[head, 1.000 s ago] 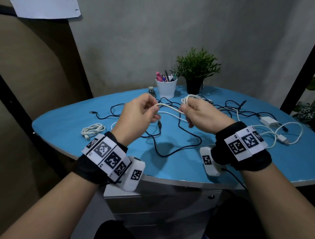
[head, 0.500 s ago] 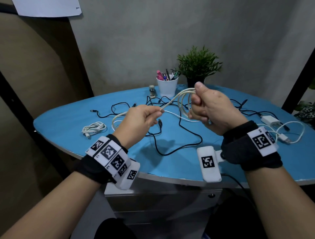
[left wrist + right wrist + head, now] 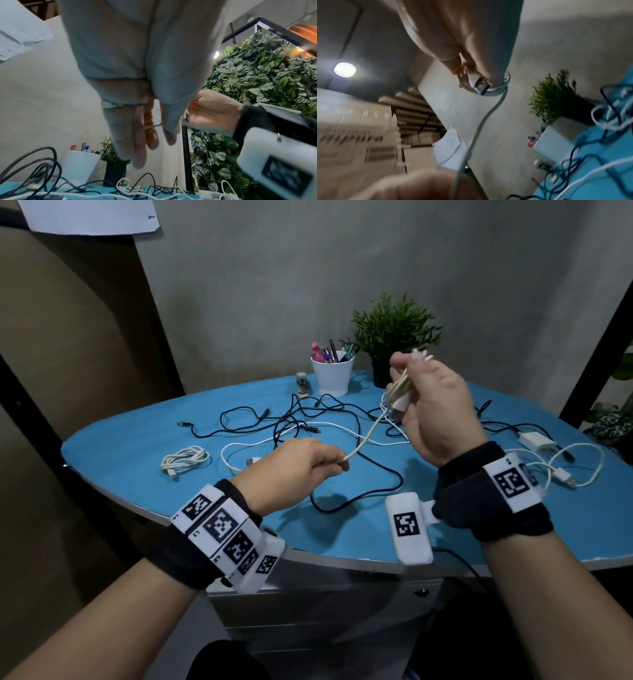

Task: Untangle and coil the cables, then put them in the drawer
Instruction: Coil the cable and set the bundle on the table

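Gripping a coiled bundle of the white cable [image 3: 399, 387], the right hand [image 3: 433, 409] holds it raised above the blue table [image 3: 137, 453]. From there the cable's free strand runs down to the left hand [image 3: 294, 463], which pinches it above a black cable [image 3: 376, 491] lying loose on the table.

On the bench [image 3: 113, 453], a coiled cable [image 3: 185, 457] lies at nine o'clock, loose cables [image 3: 308, 419] at the centre, cup [image 3: 332, 376] and plant [image 3: 394, 337] at twelve, a charger [image 3: 536, 441] at three.

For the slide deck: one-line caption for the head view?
Right hand holds coiled white cable; left hand pinches its tail above cluttered blue table.
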The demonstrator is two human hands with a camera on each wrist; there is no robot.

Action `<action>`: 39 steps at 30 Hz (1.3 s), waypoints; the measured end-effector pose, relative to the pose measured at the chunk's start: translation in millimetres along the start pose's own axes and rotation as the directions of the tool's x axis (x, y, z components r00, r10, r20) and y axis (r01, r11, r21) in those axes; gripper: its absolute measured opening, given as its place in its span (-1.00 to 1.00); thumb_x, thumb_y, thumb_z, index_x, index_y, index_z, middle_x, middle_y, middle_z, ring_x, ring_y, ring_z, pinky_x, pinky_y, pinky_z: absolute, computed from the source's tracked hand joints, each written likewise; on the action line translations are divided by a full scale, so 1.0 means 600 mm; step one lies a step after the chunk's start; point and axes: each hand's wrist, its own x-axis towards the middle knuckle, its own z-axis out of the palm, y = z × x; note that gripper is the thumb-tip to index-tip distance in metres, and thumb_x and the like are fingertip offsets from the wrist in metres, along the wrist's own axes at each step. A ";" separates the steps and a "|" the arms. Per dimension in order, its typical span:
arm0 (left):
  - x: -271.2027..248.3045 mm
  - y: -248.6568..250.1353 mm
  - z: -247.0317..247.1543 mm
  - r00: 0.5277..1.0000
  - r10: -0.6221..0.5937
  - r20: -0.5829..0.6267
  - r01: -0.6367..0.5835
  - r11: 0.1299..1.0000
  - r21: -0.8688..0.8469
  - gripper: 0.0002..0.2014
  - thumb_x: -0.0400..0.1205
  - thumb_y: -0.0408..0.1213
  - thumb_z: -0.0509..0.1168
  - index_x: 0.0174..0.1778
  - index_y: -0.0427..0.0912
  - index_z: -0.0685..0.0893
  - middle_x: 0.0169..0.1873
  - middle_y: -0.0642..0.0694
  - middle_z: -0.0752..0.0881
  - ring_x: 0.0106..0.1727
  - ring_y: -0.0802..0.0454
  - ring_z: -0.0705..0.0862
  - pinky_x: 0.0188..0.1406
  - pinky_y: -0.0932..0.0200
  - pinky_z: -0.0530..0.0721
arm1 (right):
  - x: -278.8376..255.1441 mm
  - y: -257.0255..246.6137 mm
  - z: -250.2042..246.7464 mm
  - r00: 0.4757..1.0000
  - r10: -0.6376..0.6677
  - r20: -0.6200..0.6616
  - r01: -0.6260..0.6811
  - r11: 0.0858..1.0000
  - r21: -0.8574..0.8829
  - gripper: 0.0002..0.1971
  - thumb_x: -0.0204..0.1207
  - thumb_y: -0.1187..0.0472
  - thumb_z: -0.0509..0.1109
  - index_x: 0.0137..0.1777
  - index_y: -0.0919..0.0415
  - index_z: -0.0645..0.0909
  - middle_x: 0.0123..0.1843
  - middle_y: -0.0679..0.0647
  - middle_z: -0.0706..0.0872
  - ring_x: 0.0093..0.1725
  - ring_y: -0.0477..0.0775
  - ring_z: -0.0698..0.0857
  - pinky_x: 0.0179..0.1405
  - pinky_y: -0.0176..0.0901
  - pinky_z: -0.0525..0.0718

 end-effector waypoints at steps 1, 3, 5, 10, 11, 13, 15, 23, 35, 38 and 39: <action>0.000 0.001 -0.004 1.000 -0.001 0.007 0.001 1.000 0.018 -0.80 0.71 -0.18 0.18 0.14 -0.04 0.69 -0.09 0.01 0.67 -0.07 0.10 0.58 -0.10 0.27 0.43 | -0.004 0.005 0.002 0.999 -0.033 0.012 0.035 0.984 -0.176 -0.75 0.71 0.14 0.14 -0.13 0.12 0.60 -0.25 0.05 0.53 -0.28 -0.11 0.56 -0.33 -0.25 0.56; 0.001 -0.001 -0.014 1.000 -0.003 -0.019 0.004 0.998 0.061 -0.83 0.71 -0.18 0.18 0.07 -0.05 0.68 -0.11 0.00 0.70 -0.10 0.07 0.60 -0.10 0.22 0.45 | -0.008 0.015 0.004 0.990 -0.111 0.092 0.142 0.854 -0.500 -0.77 0.69 0.15 0.17 -0.11 0.14 0.61 -0.26 0.02 0.52 -0.35 -0.11 0.47 -0.36 -0.25 0.45; 0.002 -0.006 -0.028 0.995 -0.005 -0.100 0.017 0.993 0.119 -0.83 0.70 -0.14 0.18 0.01 -0.06 0.67 -0.16 -0.03 0.71 -0.11 0.00 0.62 -0.06 0.06 0.54 | -0.010 0.018 0.004 0.967 -0.131 0.219 0.250 0.657 -0.711 -0.77 0.68 0.19 0.19 -0.06 0.29 0.62 -0.23 0.02 0.57 -0.29 -0.13 0.49 -0.28 -0.29 0.40; 0.004 -0.016 -0.059 0.924 0.029 -0.382 -0.015 0.999 0.039 -0.80 0.68 -0.11 0.21 -0.15 -0.11 0.66 -0.33 0.11 0.50 -0.20 0.05 0.50 -0.17 0.18 0.41 | -0.017 0.003 0.005 0.946 0.113 0.305 0.192 0.563 -0.803 -0.75 0.68 0.14 0.16 0.01 0.25 0.64 -0.28 0.06 0.73 -0.34 -0.13 0.60 -0.36 -0.35 0.46; 0.006 -0.014 -0.061 0.907 0.021 -0.421 -0.023 1.000 0.000 -0.81 0.68 -0.13 0.22 -0.15 -0.12 0.66 -0.32 0.09 0.50 -0.20 0.05 0.50 -0.20 0.22 0.38 | -0.021 0.000 0.006 0.936 0.151 0.318 0.170 0.597 -0.784 -0.72 0.69 0.11 0.15 0.00 0.23 0.65 -0.36 0.05 0.70 -0.36 -0.04 0.58 -0.35 -0.29 0.47; 0.007 -0.010 -0.060 0.899 -0.028 -0.438 -0.025 0.993 -0.114 -0.83 0.68 -0.16 0.22 -0.17 -0.09 0.66 -0.26 -0.02 0.55 -0.19 0.02 0.60 -0.17 0.26 0.47 | -0.028 -0.002 0.009 0.916 0.184 0.356 0.134 0.698 -0.704 -0.67 0.68 0.06 0.17 -0.06 0.28 0.65 -0.45 0.04 0.61 -0.39 0.01 0.55 -0.34 -0.25 0.54; 0.006 -0.007 -0.059 0.921 -0.090 -0.380 -0.008 0.969 -0.247 -0.83 0.69 -0.14 0.20 -0.17 0.06 0.66 -0.15 -0.09 0.59 -0.17 0.07 0.69 -0.09 0.24 0.56 | -0.034 -0.003 0.011 0.894 0.193 0.405 0.090 0.808 -0.583 -0.74 0.60 0.08 0.31 -0.14 0.30 0.61 -0.39 0.04 0.56 -0.39 -0.01 0.54 -0.39 -0.31 0.59; 0.002 0.004 -0.050 0.992 0.007 -0.125 -0.072 0.849 -0.523 -0.72 0.57 0.24 0.19 0.07 0.31 0.71 -0.16 0.11 0.64 -0.09 0.18 0.57 0.10 0.11 0.56 | -0.037 0.002 0.008 0.824 0.188 0.535 -0.132 0.981 -0.141 -0.77 0.57 0.12 0.31 -0.05 0.32 0.49 -0.48 -0.01 0.35 -0.61 -0.13 0.30 -0.27 -0.16 0.73; 0.009 0.012 -0.033 0.988 -0.072 -0.135 -0.045 0.704 -0.709 -0.64 0.64 -0.05 0.16 -0.10 -0.33 0.63 -0.21 -0.21 0.56 -0.10 -0.08 0.50 0.30 -0.38 0.43 | -0.023 0.008 -0.012 0.894 0.163 0.418 -0.002 0.933 -0.359 -0.80 0.67 0.22 0.20 0.06 0.23 0.66 -0.37 0.07 0.53 -0.40 -0.02 0.51 -0.42 -0.20 0.48; 0.007 0.006 -0.032 0.988 -0.070 -0.139 -0.049 0.705 -0.707 -0.70 0.72 -0.14 0.12 -0.15 -0.26 0.63 -0.22 -0.19 0.54 -0.10 -0.07 0.50 0.29 -0.31 0.48 | -0.026 0.004 -0.017 0.879 0.194 0.435 -0.012 0.922 -0.387 -0.80 0.64 0.27 0.23 0.10 0.22 0.68 -0.35 0.07 0.60 -0.39 -0.02 0.54 -0.46 -0.30 0.49; 0.007 0.005 -0.031 0.987 -0.069 -0.145 -0.054 0.705 -0.707 -0.71 0.73 -0.17 0.11 -0.18 -0.23 0.62 -0.23 -0.19 0.53 -0.11 -0.07 0.50 0.28 -0.28 0.50 | -0.026 0.005 -0.017 0.891 0.179 0.418 -0.001 0.920 -0.391 -0.81 0.61 0.28 0.26 0.10 0.21 0.69 -0.34 0.08 0.62 -0.37 0.01 0.55 -0.46 -0.30 0.50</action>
